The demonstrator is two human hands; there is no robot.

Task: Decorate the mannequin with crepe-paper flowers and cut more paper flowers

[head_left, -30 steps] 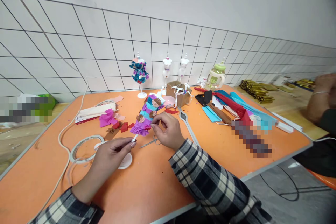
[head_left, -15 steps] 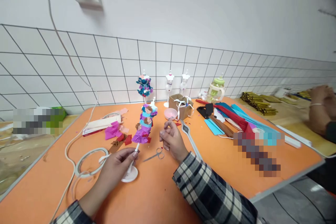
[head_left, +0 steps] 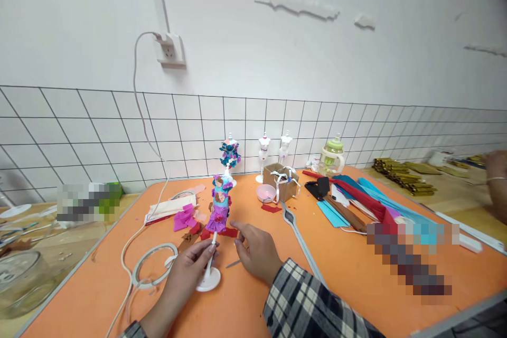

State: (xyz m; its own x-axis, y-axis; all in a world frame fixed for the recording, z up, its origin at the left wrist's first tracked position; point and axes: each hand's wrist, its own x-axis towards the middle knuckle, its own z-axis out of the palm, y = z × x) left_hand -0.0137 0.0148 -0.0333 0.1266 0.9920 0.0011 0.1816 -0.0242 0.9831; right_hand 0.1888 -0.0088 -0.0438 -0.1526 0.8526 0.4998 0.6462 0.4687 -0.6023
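Nearer the dress (head_left: 221, 200) than half a second ago, the right fingers (head_left: 242, 231), parted at the tips, point just beside its skirt (head_left: 216, 220). Left fingers (head_left: 201, 247) pinch its single white stand (head_left: 213, 279), dress just above them. Beyond both wait three more mannequins (head_left: 230, 155), one teal-frilled, two mostly white. Brown rosettes dot its turquoise middle above purple ruffles.
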